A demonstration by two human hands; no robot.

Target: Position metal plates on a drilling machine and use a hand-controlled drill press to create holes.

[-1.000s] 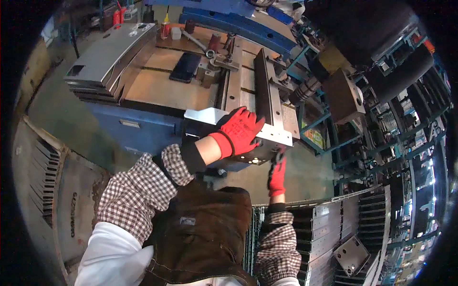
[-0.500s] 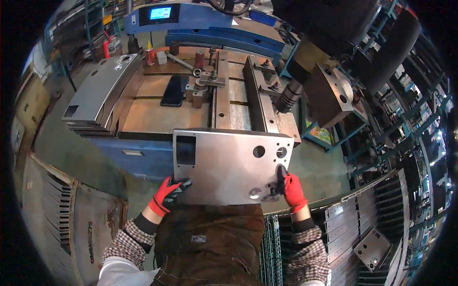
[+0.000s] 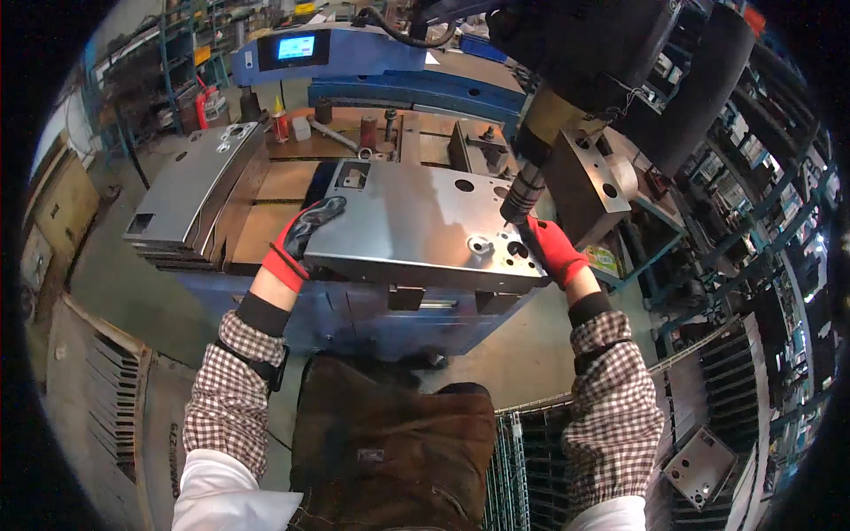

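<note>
A bent sheet-metal panel (image 3: 398,208) with round holes and a rectangular cutout lies nearly level over the machine's worktable, its folded front edge toward me. My left hand (image 3: 304,237), in a red and black glove, grips the panel's left end. At the right end my right hand (image 3: 551,250), gloved alike, is closed on the edge near a cluster of holes; its fingertips are partly hidden. Just above that end hangs the drill spindle (image 3: 524,190). The panel covers most of the clamps and rails beneath it.
A stack of similar panels (image 3: 199,181) stands on the table's left side. Behind lie a wrench (image 3: 335,134), a red-labelled bottle (image 3: 281,124) and a lit control screen (image 3: 296,47). A metal block (image 3: 580,181) is on the right, and another panel (image 3: 701,467) lies lower right.
Both hands have carried the panel forward, away from my body, and over the worktable. It has tipped from facing me to nearly level, its right end now by the spindle.
</note>
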